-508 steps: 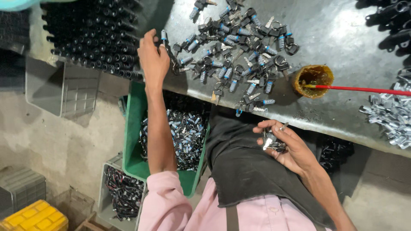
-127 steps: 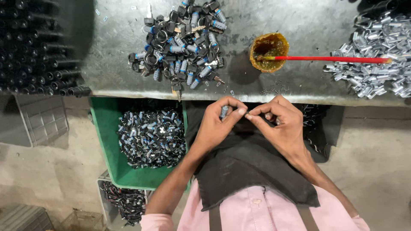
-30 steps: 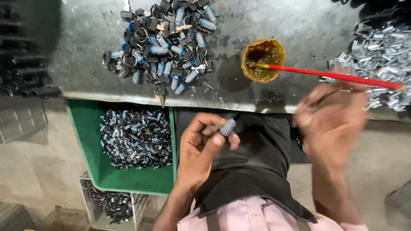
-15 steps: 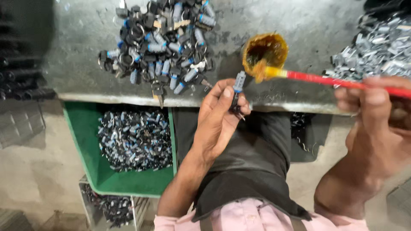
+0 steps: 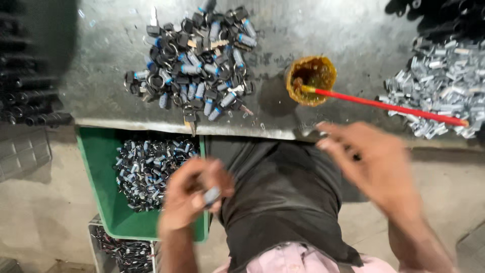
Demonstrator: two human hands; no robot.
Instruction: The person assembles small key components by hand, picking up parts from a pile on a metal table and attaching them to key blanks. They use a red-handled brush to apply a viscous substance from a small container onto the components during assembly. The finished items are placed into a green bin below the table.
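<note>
Fingers of the left hand curl in and pinch a small grey-blue cylindrical part between thumb and fingertips, held in front of the lap, just over the right edge of a green plastic bin. That bin sits below the bench edge and holds a heap of similar small blue-and-black parts. Motion blur softens the hand, so the part's exact shape is hard to tell.

Over on the other side, the right hand hangs near the front edge of the grey metal workbench, fingers loosely spread and pointing left; it looks empty, though blur makes this uncertain. Just above it lies a red stick, one end resting in a small round yellow pot of brownish paste.

On the bench, a pile of black and blue keyed parts lies to the left of the pot, and a pile of silvery metal pieces lies to the right.
</note>
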